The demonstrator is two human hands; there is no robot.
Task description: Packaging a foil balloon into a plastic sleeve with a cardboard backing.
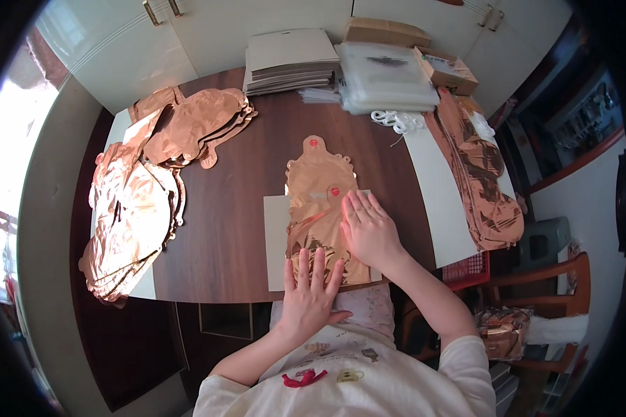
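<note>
A flat, uninflated copper-coloured foil balloon (318, 174) lies folded over a pale card sheet (276, 229) in front of me. It has small tabs along its edges and two red round marks. My left hand (310, 295) rests with spread fingers on its near end. Flat on its right side lies my right hand (370, 229), fingers stretched out and close together. Neither hand grips anything. Part of the balloon's right edge is hidden under my right hand.
Piles of copper foil balloons lie at the left (129, 215), far left (195, 125) and right (476, 181) of the brown table (215, 229). At the back stand stacked cards (292, 52), clear plastic bags (389, 76), white cord (395, 121) and a small open box (448, 69).
</note>
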